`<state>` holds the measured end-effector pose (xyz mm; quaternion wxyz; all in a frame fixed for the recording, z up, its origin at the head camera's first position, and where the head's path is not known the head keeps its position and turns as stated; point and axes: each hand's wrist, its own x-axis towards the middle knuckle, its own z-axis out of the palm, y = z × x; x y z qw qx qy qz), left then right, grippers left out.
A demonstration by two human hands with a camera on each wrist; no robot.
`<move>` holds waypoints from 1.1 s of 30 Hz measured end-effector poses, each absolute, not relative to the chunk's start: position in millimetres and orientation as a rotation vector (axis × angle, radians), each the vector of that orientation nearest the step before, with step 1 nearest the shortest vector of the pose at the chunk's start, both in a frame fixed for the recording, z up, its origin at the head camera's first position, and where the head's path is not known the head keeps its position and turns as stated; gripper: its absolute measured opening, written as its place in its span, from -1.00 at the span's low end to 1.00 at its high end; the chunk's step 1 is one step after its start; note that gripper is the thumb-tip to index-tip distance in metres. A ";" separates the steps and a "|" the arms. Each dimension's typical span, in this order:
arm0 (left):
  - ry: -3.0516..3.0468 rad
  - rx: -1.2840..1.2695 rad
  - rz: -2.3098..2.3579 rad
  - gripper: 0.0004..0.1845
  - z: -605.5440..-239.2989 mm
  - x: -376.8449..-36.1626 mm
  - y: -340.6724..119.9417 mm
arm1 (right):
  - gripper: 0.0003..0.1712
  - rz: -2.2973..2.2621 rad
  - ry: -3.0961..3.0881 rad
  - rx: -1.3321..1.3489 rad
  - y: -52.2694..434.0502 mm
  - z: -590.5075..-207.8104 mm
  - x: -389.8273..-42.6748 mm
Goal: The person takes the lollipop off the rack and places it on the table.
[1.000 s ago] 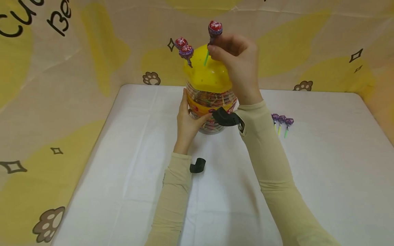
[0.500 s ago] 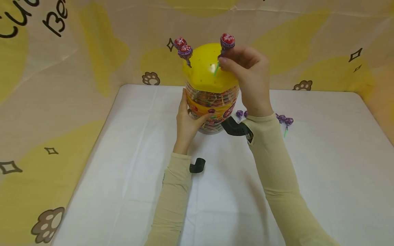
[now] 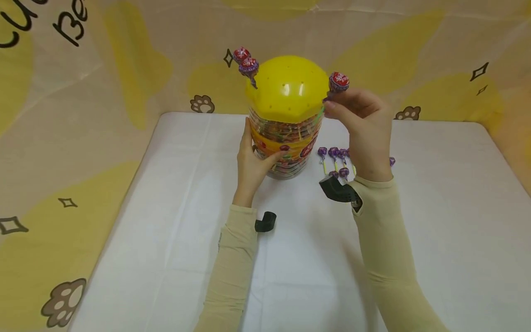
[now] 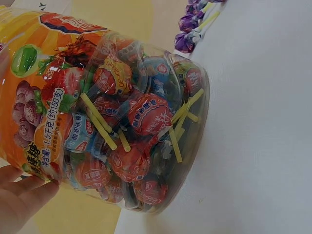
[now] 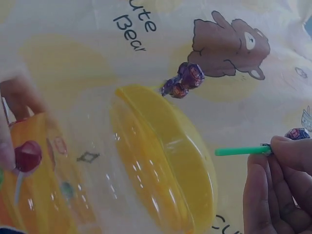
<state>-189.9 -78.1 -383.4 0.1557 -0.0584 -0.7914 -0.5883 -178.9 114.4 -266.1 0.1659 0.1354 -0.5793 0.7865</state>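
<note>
A clear plastic jar (image 3: 285, 147) full of wrapped lollipops stands on the white table (image 3: 166, 258), capped by a yellow domed lid (image 3: 286, 90) with small holes. Two lollipops (image 3: 245, 64) stick up from the lid's far left. My left hand (image 3: 253, 166) grips the jar's side low down; its fingers (image 4: 22, 200) lie on the orange label (image 4: 34, 97). My right hand (image 3: 365, 124) pinches a red-wrapped lollipop (image 3: 338, 82) by its green stick (image 5: 241, 151), just right of the lid's rim and clear of it.
Several purple-wrapped lollipops (image 3: 333, 159) lie on the table right of the jar, under my right wrist. A yellow cloth backdrop (image 3: 124, 60) with bear prints walls the table on the far side and left.
My right hand has carried the red lollipop from above the lid's top down and to the right, off the lid's edge. The left hand has stayed on the jar.
</note>
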 end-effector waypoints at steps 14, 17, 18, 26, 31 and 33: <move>-2.236 -0.196 -1.707 0.14 -383.7 -191.5 -77.8 | -0.93 2.219 -1.652 0.292 153.5 -299.8 -163.5; -2.240 -0.194 -1.703 0.14 -383.9 -191.4 -78.0 | -0.93 2.226 -1.675 0.253 161.4 -307.3 -160.5; -2.240 -0.194 -1.702 0.15 -383.9 -191.3 -78.1 | -0.93 2.233 -1.682 0.240 164.1 -309.7 -159.3; -2.234 -0.202 -1.706 0.14 -383.6 -191.7 -78.5 | -0.92 2.223 -1.804 0.147 182.5 -326.2 -153.3; -2.236 -0.202 -1.710 0.14 -383.4 -191.4 -78.2 | -0.92 2.225 -1.909 0.084 194.1 -335.5 -149.3; -2.240 -0.196 -1.711 0.15 -383.6 -191.4 -78.0 | -0.92 2.226 -1.953 0.071 198.8 -339.3 -148.1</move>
